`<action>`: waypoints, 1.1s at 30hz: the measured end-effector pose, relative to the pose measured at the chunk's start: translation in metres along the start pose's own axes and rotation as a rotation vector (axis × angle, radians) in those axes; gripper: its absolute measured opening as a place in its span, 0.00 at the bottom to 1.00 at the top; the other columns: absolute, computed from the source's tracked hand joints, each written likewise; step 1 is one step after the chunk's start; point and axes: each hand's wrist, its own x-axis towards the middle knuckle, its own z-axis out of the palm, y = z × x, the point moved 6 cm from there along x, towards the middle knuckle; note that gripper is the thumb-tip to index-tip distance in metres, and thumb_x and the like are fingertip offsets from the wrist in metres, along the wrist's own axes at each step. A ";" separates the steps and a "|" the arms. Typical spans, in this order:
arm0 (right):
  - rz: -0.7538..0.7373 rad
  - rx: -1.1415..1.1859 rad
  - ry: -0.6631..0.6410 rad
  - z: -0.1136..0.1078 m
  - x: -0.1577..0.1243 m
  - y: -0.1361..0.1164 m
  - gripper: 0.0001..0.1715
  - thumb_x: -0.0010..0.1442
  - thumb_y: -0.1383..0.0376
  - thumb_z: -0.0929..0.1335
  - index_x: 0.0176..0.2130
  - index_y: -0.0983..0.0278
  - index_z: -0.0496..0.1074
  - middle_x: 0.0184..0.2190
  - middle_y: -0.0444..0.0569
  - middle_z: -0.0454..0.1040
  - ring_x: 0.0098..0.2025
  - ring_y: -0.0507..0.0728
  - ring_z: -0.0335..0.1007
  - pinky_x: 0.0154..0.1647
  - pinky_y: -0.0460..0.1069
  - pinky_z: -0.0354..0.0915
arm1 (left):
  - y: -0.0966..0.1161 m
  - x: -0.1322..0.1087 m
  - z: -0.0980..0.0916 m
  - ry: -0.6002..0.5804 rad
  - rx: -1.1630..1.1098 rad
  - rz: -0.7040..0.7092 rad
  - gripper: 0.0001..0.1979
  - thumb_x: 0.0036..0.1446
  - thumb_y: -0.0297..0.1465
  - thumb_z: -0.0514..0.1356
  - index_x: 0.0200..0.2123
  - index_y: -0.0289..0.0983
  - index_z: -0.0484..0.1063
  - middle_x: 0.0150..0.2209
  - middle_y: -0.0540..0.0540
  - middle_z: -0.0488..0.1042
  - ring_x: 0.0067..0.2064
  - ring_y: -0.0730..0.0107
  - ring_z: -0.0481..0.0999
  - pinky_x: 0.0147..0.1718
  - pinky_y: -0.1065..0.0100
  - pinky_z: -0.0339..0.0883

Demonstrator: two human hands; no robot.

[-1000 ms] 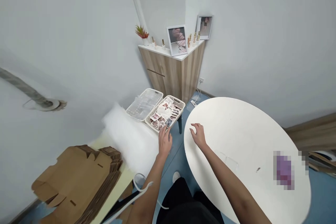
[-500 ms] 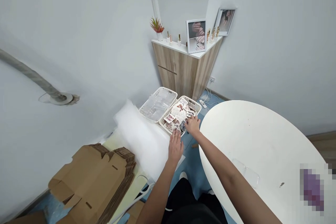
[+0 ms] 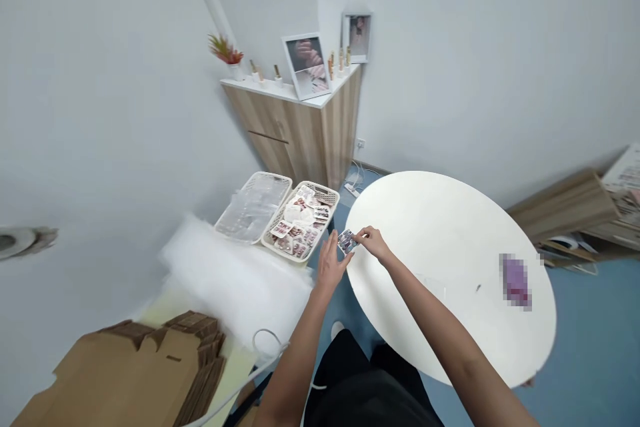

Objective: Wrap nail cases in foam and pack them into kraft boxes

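A small shiny printed packet (image 3: pixel 347 241) is out of the baskets, between my two hands. My right hand (image 3: pixel 374 244) pinches it at its right edge, above the rim of a white round table (image 3: pixel 450 247). My left hand (image 3: pixel 330 264) stands with its fingers apart, the tips at the packet's left side. Just behind my left hand sits a white plastic basket (image 3: pixel 327 192) holding several printed cards and packets. The packet's exact print is too small to read.
A second white basket (image 3: pixel 270 178) of transparent plastic pieces stands beside the first. A white foam sheet (image 3: pixel 230 280) and flattened cardboard boxes (image 3: pixel 145 367) lie at the left. Farther back stands a wooden cabinet (image 3: pixel 295 133) with framed pictures. A cable lies near my left arm.
The packet has come up out of the basket and now sits between my hands. Both hands have moved away from the basket toward the table's edge. The view has swung left.
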 end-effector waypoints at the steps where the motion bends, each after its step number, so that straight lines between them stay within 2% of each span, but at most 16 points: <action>1: 0.027 0.046 0.015 -0.012 -0.010 0.012 0.18 0.51 0.50 0.69 0.25 0.61 0.74 0.36 0.47 0.74 0.37 0.55 0.67 0.39 0.49 0.63 | 0.012 0.003 0.010 -0.041 -0.016 0.050 0.36 0.61 0.41 0.58 0.67 0.40 0.47 0.63 0.37 0.63 0.64 0.53 0.62 0.60 0.50 0.59; 5: 0.126 0.138 0.082 -0.057 -0.049 0.061 0.17 0.50 0.51 0.70 0.24 0.62 0.73 0.35 0.48 0.74 0.35 0.55 0.69 0.39 0.49 0.64 | 0.058 0.001 0.059 -0.189 -0.063 0.199 0.33 0.56 0.36 0.62 0.63 0.39 0.56 0.57 0.38 0.68 0.58 0.54 0.68 0.57 0.53 0.65; 9: 0.209 0.098 0.186 -0.104 -0.085 0.125 0.17 0.53 0.50 0.68 0.28 0.61 0.76 0.36 0.48 0.76 0.37 0.56 0.70 0.41 0.50 0.65 | 0.088 -0.015 0.118 -0.370 -0.097 0.325 0.32 0.54 0.32 0.63 0.62 0.39 0.58 0.56 0.38 0.68 0.57 0.52 0.68 0.55 0.50 0.66; 14: 0.408 -0.011 0.346 -0.156 -0.139 0.215 0.16 0.56 0.54 0.65 0.32 0.60 0.76 0.36 0.49 0.77 0.41 0.58 0.71 0.41 0.50 0.64 | 0.111 -0.032 0.187 -0.614 -0.062 0.539 0.32 0.53 0.27 0.61 0.62 0.39 0.57 0.59 0.37 0.66 0.59 0.53 0.67 0.57 0.50 0.64; 18: 0.543 -0.079 0.346 -0.167 -0.171 0.260 0.12 0.56 0.58 0.65 0.35 0.61 0.76 0.37 0.49 0.76 0.43 0.59 0.70 0.43 0.50 0.64 | 0.119 -0.037 0.226 -0.731 0.041 0.564 0.30 0.52 0.23 0.60 0.59 0.38 0.61 0.58 0.38 0.68 0.60 0.54 0.67 0.60 0.50 0.60; 21: 0.608 -0.082 0.339 -0.165 -0.183 0.275 0.13 0.55 0.59 0.66 0.38 0.62 0.75 0.39 0.50 0.75 0.44 0.59 0.70 0.43 0.50 0.64 | 0.119 -0.041 0.243 -0.773 0.082 0.555 0.30 0.50 0.22 0.59 0.58 0.40 0.62 0.58 0.39 0.69 0.61 0.54 0.66 0.60 0.49 0.59; 25: 0.641 -0.015 0.312 -0.157 -0.188 0.283 0.17 0.55 0.61 0.66 0.43 0.64 0.72 0.41 0.52 0.74 0.44 0.58 0.71 0.43 0.48 0.64 | 0.111 -0.047 0.254 -0.816 0.153 0.511 0.33 0.48 0.21 0.59 0.59 0.40 0.62 0.61 0.39 0.66 0.63 0.53 0.64 0.61 0.48 0.58; 30: 0.696 0.056 0.295 -0.149 -0.187 0.282 0.21 0.56 0.60 0.65 0.48 0.65 0.70 0.42 0.52 0.74 0.44 0.57 0.72 0.42 0.48 0.64 | 0.101 -0.050 0.251 -0.811 0.117 0.471 0.33 0.52 0.27 0.60 0.62 0.41 0.57 0.64 0.40 0.62 0.65 0.54 0.61 0.61 0.49 0.58; 33: 0.706 0.071 0.317 -0.148 -0.184 0.278 0.20 0.56 0.61 0.65 0.48 0.64 0.69 0.42 0.52 0.74 0.44 0.57 0.71 0.43 0.49 0.64 | 0.095 -0.059 0.247 -0.830 0.157 0.447 0.36 0.54 0.30 0.60 0.65 0.39 0.52 0.67 0.38 0.57 0.67 0.54 0.57 0.63 0.50 0.56</action>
